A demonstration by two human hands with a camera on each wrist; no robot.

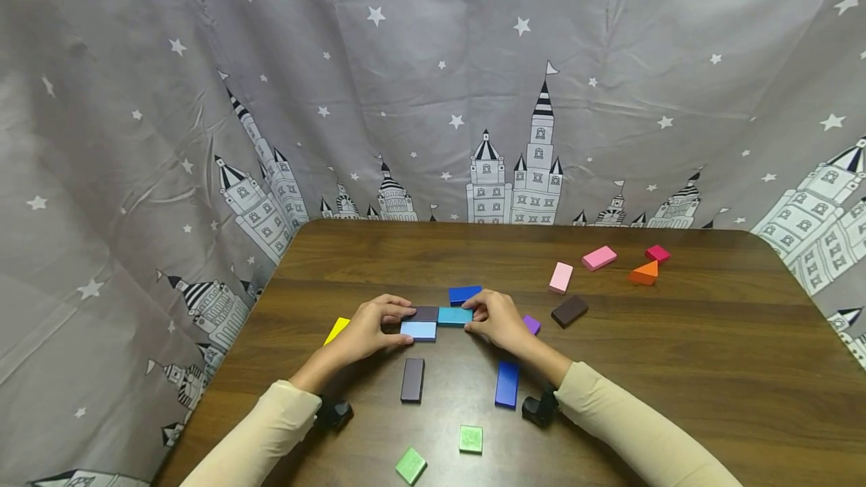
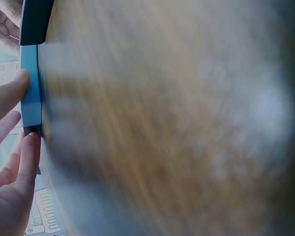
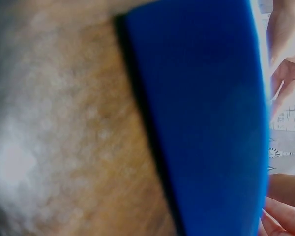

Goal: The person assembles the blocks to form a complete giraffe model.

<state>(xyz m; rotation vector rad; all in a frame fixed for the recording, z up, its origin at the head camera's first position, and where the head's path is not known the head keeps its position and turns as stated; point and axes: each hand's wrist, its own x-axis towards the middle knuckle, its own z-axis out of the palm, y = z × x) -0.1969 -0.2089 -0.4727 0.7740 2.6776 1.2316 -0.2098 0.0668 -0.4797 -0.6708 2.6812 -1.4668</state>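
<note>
Three flat blocks lie edge to edge: a dark purple-grey block (image 1: 425, 314), a light blue block (image 1: 419, 331) in front of it and a teal block (image 1: 455, 316) to its right. My left hand (image 1: 370, 328) pinches the left pair, thumb at the light blue block's near corner, fingers at the dark one. With thumb and fingers, my right hand (image 1: 499, 320) pinches the teal block's right end. Just behind lies a blue block (image 1: 464, 294), partly covered by the right fingers. In the left wrist view, fingers touch the light blue block (image 2: 31, 93).
Nearer me lie a grey block (image 1: 413, 380), a blue block (image 1: 507, 385) and two green squares (image 1: 470, 439). A yellow block (image 1: 335, 331) sits left; a purple block (image 1: 531, 324) and dark brown block (image 1: 570, 311) right. Pink blocks (image 1: 599, 258) and an orange triangle (image 1: 645, 273) lie back right.
</note>
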